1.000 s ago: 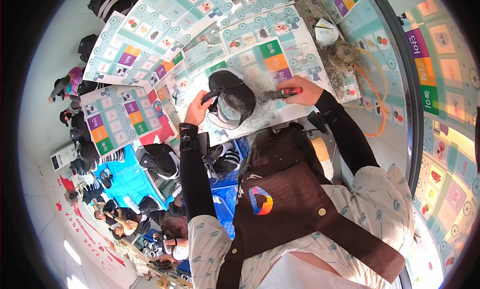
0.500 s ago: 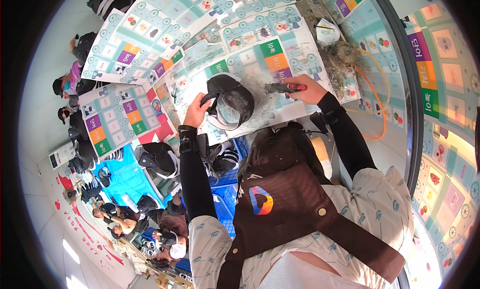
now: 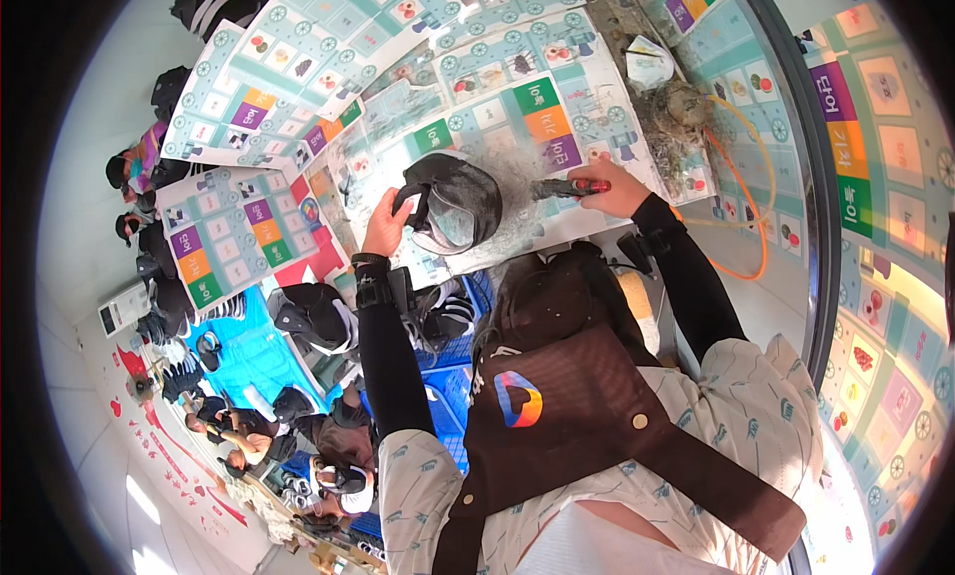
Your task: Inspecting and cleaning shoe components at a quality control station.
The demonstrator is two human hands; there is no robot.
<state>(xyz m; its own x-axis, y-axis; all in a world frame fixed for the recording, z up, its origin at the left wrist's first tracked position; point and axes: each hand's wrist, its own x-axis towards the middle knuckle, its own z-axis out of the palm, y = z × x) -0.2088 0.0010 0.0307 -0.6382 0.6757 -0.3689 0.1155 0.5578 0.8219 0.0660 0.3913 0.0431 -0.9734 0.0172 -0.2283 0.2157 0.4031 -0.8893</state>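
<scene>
My left hand (image 3: 387, 223) is closed on the edge of a black cap (image 3: 468, 192), pinching it by a strap-like loop at its left side. The cap rests on a board printed with pictures, and its paler inside shows toward me. To the right, my right hand (image 3: 615, 189) is closed around a slim dark tool (image 3: 557, 188) with a red end (image 3: 593, 186). Its dark tip points left at the cap, with a short gap between them. What kind of tool it is, I cannot make out. Grey lint (image 3: 517, 202) is spread over the board between the two.
An orange hose (image 3: 764, 247) curves down right of the board, beside clumped lint (image 3: 684, 107) and a white cup-like container (image 3: 649, 62). Black caps (image 3: 316, 316) lie to my left near blue crates (image 3: 448, 401). Other people sit farther left. A dark frame post stands at right.
The cap has tilted in my left hand, so more of its dark crown shows. My right hand has dipped slightly, and the tool now lies a little lower and more level.
</scene>
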